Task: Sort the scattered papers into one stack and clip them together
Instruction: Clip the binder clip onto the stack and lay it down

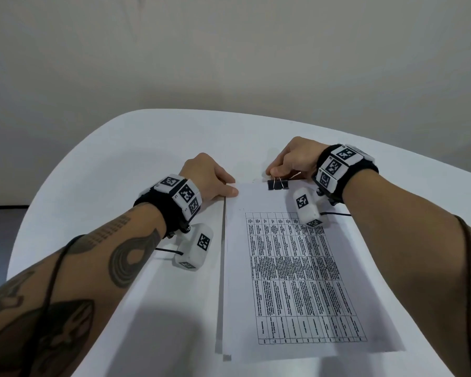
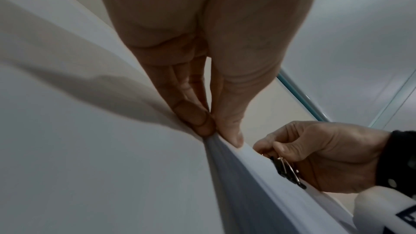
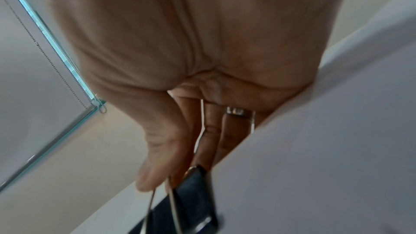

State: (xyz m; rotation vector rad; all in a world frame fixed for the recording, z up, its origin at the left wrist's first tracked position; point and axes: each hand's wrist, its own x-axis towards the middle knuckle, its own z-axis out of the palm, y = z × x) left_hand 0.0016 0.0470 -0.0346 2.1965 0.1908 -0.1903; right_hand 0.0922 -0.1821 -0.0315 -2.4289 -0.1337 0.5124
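Note:
A stack of white papers (image 1: 291, 270) with a printed table on top lies on the white table (image 1: 125, 148). A black binder clip (image 1: 277, 184) sits on the stack's far edge, wire handles up. My right hand (image 1: 291, 161) pinches those handles between thumb and fingers; the clip (image 3: 191, 202) and thumb show close in the right wrist view. My left hand (image 1: 210, 178) pinches the stack's far left corner (image 2: 216, 141), thumb on top. The left wrist view also shows the right hand (image 2: 315, 156) on the clip (image 2: 288, 172).
The round white table ends just beyond my hands, with a pale wall (image 1: 229, 50) behind. Sheets underneath jut out along the stack's left edge (image 1: 223, 295). Bare tabletop lies left of the papers. A window frame with a bead chain (image 3: 56, 51) shows in the right wrist view.

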